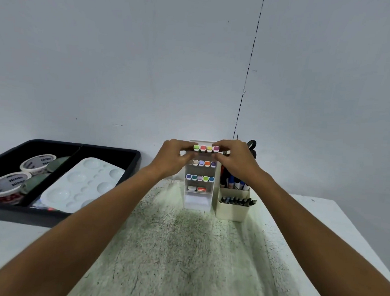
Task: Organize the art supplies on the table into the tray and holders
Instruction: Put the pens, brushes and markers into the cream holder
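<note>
Our two forearms reach out over the speckled green mat (180,248) toward the white marker rack (198,192) standing at the far edge of the tabletop (320,220), against the wall. Our left hand (171,158) and right hand (236,160) meet at the rack's top shelf, each grip curled and pinching an end of the top row of markers (206,148), whose green, red, yellow and purple caps face us. Two fuller rows of markers (201,170) sit on the shelves below, and lower still we see a white eraser (191,188) beside a small red box (202,189).

Just right of the rack stands a cream pen holder (231,211), its front compartment packed with dark pens (237,201) and its taller back compartment with blue-capped markers (235,184); black scissor handles (252,146) rise behind it.

Well apart to the left lies a black tray (130,165), divided in two: a white paint palette (83,185) fills the right section, while two rolls of tape (21,173) and dark green items we cannot identify occupy the left.
</note>
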### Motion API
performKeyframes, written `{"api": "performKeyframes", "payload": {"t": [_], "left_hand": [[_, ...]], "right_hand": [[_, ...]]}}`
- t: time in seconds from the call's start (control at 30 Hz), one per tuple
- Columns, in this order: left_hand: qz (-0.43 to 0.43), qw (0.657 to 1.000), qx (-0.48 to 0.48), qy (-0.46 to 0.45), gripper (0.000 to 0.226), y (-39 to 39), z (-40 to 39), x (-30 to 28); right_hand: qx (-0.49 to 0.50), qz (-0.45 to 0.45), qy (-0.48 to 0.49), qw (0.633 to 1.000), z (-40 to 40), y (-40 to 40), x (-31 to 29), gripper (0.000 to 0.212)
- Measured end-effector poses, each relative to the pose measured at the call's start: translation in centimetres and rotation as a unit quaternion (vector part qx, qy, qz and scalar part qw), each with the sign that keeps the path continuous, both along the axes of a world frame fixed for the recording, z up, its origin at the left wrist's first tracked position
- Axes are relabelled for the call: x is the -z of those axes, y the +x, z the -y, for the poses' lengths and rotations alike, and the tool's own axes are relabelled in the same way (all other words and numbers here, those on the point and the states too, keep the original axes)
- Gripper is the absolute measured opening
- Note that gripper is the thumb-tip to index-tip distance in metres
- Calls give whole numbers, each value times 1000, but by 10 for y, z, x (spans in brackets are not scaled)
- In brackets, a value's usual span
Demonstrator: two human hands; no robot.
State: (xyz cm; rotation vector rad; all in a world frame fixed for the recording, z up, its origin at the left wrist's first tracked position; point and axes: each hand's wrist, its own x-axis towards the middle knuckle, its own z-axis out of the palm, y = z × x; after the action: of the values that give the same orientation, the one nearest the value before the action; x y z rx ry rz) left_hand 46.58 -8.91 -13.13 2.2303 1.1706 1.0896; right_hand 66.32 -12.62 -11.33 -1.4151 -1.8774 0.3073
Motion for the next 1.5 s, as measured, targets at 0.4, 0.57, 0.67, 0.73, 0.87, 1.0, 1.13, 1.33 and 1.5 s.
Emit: {"api": "performKeyframes", "payload": {"t": [0.4, 0.57, 0.67, 0.73, 0.87, 1.0, 1.13, 1.33, 1.5], "left_hand": [[50, 996, 23, -65, 41, -5, -5, 9], [151, 988, -29, 16, 23, -10, 12, 21], [128, 991, -36, 11, 18, -10, 18, 38], [88, 996, -34, -4, 26, -8, 21, 47], [9, 999, -31, -22, 51, 4, 26, 47], [-13, 994, -40, -102, 56, 19, 24, 40], [-12, 982, -33, -183, 66, 28, 19, 36], [-35, 972, -65, -223, 74, 29, 15, 35], [-29, 969, -60, -236, 77, 25, 17, 34]], "right_hand": [[27, -10, -8, 1000, 2, 0, 7, 40], [80, -127, 71, 986, 22, -2, 22, 16], [79, -118, 72, 987, 28, -3, 35, 12], [68, -107, 52, 991, 28, -5, 41, 12], [58, -88, 20, 994, 28, -8, 44, 21], [57, -73, 14, 996, 27, -12, 40, 26], [48, -74, 2, 996, 25, -13, 37, 31], [38, -84, -12, 996, 21, -9, 38, 37], [26, -92, -29, 995, 19, -5, 39, 40]]}}
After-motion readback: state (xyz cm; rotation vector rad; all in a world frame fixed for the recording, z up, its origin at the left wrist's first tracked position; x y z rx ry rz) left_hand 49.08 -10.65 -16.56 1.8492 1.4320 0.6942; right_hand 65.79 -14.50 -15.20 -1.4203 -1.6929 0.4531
